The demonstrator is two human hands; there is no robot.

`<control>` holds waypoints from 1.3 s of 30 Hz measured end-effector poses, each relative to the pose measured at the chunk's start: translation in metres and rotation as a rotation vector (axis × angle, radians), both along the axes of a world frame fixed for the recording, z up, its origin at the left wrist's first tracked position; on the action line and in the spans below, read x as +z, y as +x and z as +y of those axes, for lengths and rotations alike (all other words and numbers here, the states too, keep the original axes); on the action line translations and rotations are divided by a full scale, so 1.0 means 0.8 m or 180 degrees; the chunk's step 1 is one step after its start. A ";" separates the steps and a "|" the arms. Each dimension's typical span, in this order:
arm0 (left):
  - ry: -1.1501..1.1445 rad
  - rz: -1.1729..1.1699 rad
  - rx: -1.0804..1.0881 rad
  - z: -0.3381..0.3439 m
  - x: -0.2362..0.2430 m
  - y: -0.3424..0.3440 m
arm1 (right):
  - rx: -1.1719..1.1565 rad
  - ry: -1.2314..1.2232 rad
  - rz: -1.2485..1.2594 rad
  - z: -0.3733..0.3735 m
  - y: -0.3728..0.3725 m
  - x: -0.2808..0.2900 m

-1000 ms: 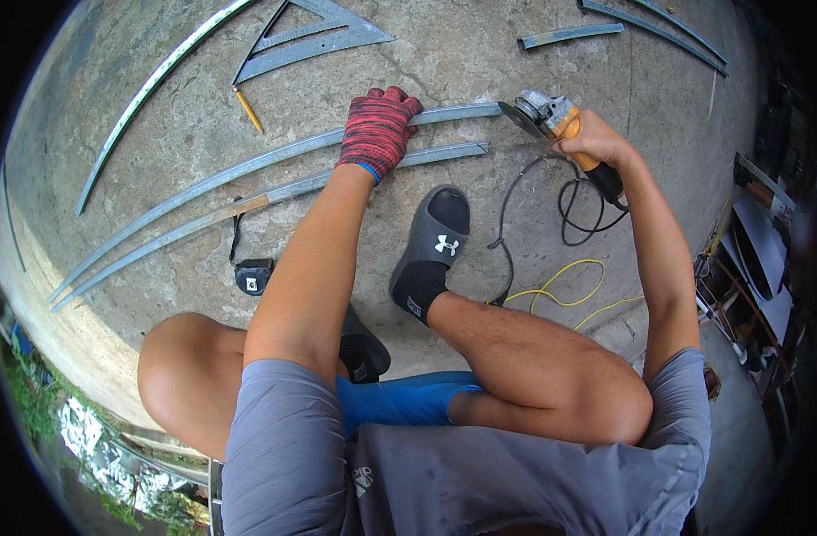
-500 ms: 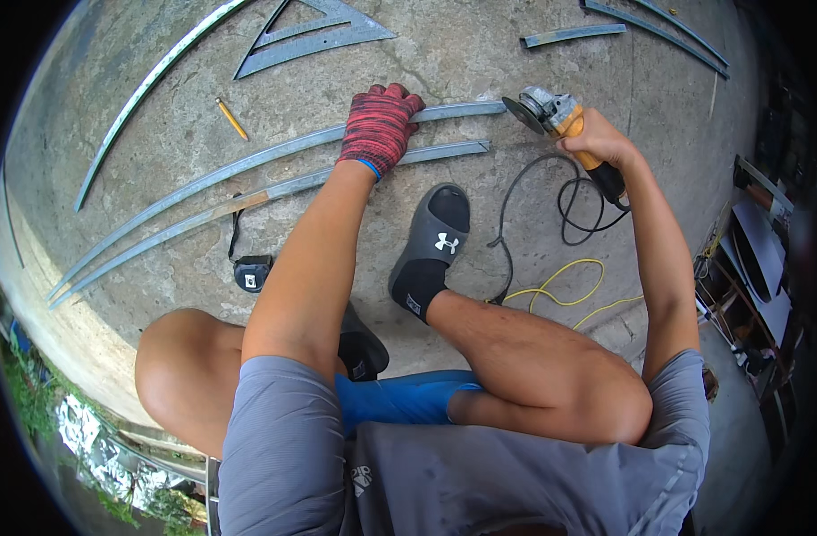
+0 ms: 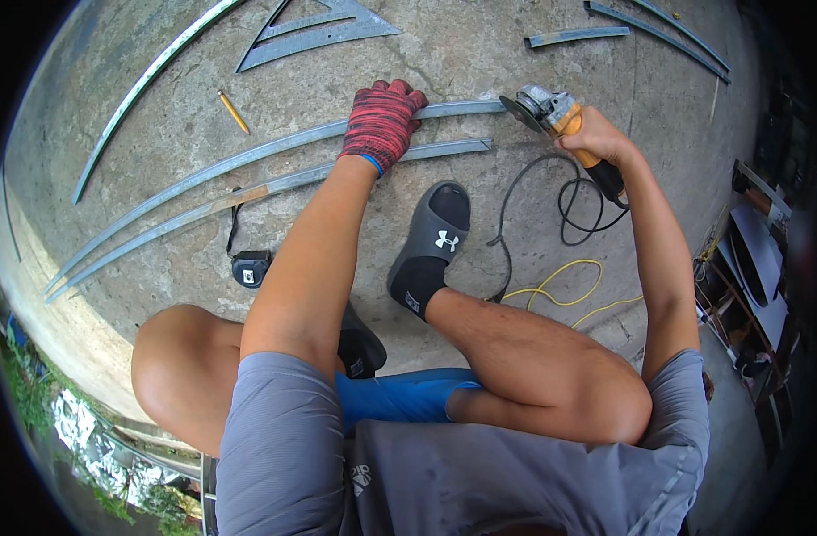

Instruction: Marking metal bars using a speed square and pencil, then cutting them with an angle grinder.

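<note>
In a red and black knit glove, my left hand point(image 3: 384, 127) is closed over a long grey metal channel point(image 3: 274, 144) lying on the concrete. A second metal channel point(image 3: 310, 176) runs alongside it, nearer to me. My bare right hand point(image 3: 598, 138) grips a yellow and black angle grinder point(image 3: 565, 116) by its body. The grinder's disc point(image 3: 521, 114) is at the right end of the held channel; whether it touches the metal I cannot tell. A black power cord point(image 3: 513, 201) trails from the grinder over the floor.
A metal triangle square point(image 3: 323, 36), a yellow pencil point(image 3: 233, 112) and a tape measure point(image 3: 250, 268) lie on the concrete. Another long strip point(image 3: 149, 76) is at the far left, and a short channel piece point(image 3: 578, 37) at the far right. A yellow cord point(image 3: 565, 268) loops near my foot.
The view has shifted very slightly. Both hands keep their hold, and the grinder's disc stays at the channel's end.
</note>
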State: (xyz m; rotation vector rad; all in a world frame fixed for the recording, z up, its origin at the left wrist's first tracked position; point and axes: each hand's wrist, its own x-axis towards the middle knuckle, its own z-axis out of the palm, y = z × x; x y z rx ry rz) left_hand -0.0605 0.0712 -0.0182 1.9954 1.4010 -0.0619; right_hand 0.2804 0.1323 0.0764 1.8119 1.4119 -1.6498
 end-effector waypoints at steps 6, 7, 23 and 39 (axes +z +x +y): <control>0.0013 -0.0015 -0.0004 0.002 0.001 0.001 | 0.0087 -0.0094 -0.0032 0.004 0.005 -0.002; 0.0024 -0.0032 0.0010 0.002 0.000 0.001 | 0.0088 -0.0096 -0.0031 0.003 0.006 -0.003; 0.0116 -0.0107 0.0038 -0.001 -0.001 0.000 | 0.0096 0.0084 -0.0138 0.001 0.005 -0.004; 0.0123 -0.0078 -0.0010 -0.002 -0.003 0.000 | 0.0178 0.0125 -0.0194 0.000 0.004 -0.003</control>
